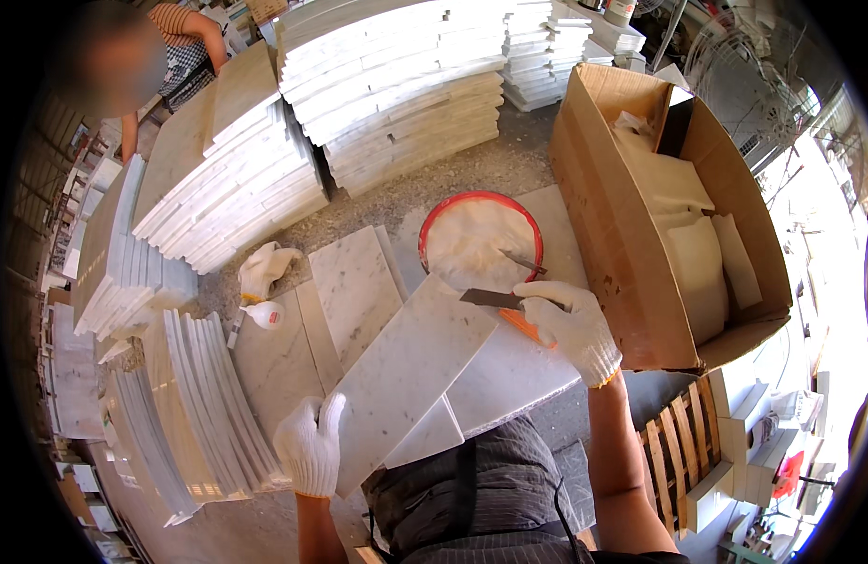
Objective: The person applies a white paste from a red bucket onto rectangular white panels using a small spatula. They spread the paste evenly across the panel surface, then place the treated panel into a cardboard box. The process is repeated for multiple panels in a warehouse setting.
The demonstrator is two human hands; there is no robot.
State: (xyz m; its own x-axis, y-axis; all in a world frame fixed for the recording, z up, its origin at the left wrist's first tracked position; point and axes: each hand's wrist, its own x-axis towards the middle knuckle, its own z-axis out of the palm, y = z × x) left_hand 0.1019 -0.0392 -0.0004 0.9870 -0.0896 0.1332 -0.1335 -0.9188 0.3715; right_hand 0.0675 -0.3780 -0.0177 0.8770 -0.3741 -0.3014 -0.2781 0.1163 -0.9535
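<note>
White knitted gloves cover both hands. My left hand [311,444] grips the near left edge of a grey-white marble tile [410,371], which lies tilted over other tiles in front of me. In my right hand [575,331] is a putty knife [491,298], its dark flat blade pointing left over the tile's far corner. An orange strip-like piece [526,328] shows just under that hand; I cannot tell what it belongs to. Beyond the tile stands a red-rimmed bucket [421,246] of whitish powder or paste, with a thin dark tool [522,260] stuck in it.
Tall marble tile stacks [396,85] line the far side, and tiles stand on edge [218,404] at left. A white squeeze bulb [264,315] and spare glove [265,270] lie nearby. At right are a large cardboard box [594,226] and wooden pallet [680,451]. Another person [185,52] is far left.
</note>
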